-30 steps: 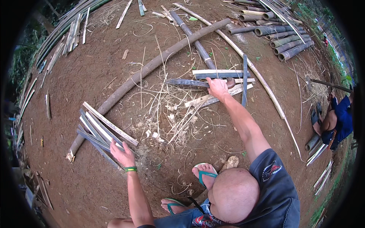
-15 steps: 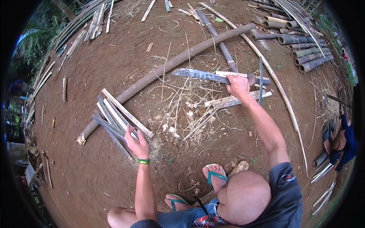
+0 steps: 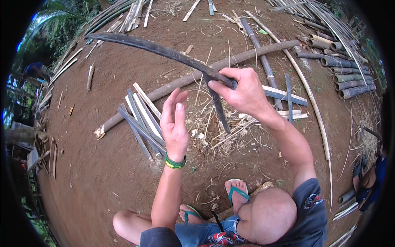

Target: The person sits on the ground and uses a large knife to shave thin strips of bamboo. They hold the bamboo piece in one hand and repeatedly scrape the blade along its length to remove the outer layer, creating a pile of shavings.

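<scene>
From where I stand, the person squats on the brown earth with the machete (image 3: pixel 148 47) lifted off the ground, its long dark blade reaching out to the left well past the other hand. The right hand (image 3: pixel 247 92) is wrapped tightly round the handle end, thumb pushed forward. Under that thumb, a dark strip (image 3: pixel 217 105) slants down towards the shavings (image 3: pixel 205 138); I can't tell whether it is gripped together with the machete or just pressed against it. The left hand (image 3: pixel 175 127) is spread wide, palm bare, thumb well away from the fingers, raised below the blade and apart from it. A green band (image 3: pixel 175 162) sits on that wrist. Just to the left of it lies a bundle (image 3: pixel 142 117) of split strips, some pale and some dark, lying across a log (image 3: pixel 275 48). The log runs slantwise over the ground and crosses a grey pole (image 3: pixel 268 72) farther off. Beyond the right hand, 1 narrow slat (image 3: pixel 289 99) lies across more strips, and a thin pale pole (image 3: pixel 317 109) curves past them. Thick bamboo lengths (image 3: pixel 354 78) are piled at the far right, and at the right edge I can partly see another person (image 3: pixel 370 181) in blue.
</scene>
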